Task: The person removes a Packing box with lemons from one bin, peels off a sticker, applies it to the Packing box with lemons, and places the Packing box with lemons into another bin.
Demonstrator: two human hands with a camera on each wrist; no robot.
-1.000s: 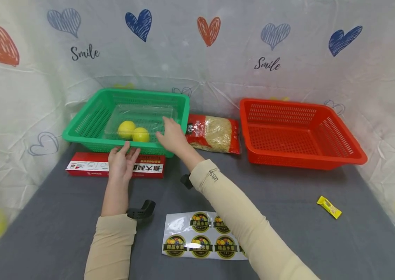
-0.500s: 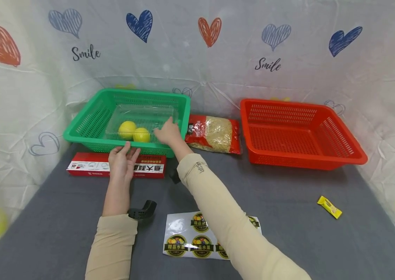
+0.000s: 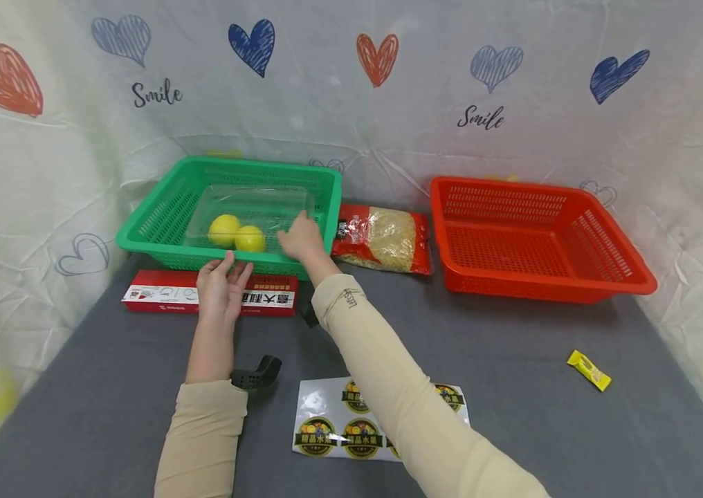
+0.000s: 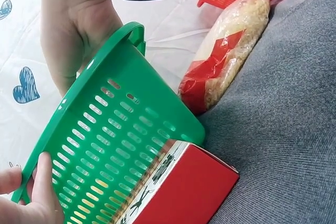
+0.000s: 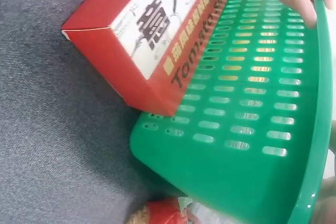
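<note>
In the head view, a green plastic basket (image 3: 158,245) stands at the back left. Inside lies a clear plastic box (image 3: 252,197) with two round yellow fruits (image 3: 224,230) showing through it. My left hand (image 3: 223,287) pinches the basket's front rim, thumb over the edge and fingers against the outer wall. Over the basket's right part, my right hand (image 3: 303,238) reaches in at the box's near right corner. The rim hides its fingertips in the left wrist view, and I cannot tell whether they grip the box.
A red pasta box (image 3: 161,290) lies against the basket's front. Beside it on the right are a red-and-clear bag of noodles (image 3: 389,238) and a red basket (image 3: 538,287). Nearer are a sheet of round stickers (image 3: 317,437), partly under my right sleeve, and a small yellow packet (image 3: 589,370).
My right hand has turned and drawn slightly lower at the box's right corner, and the right forearm has swung left over the sticker sheet. My left hand keeps to the rim.
</note>
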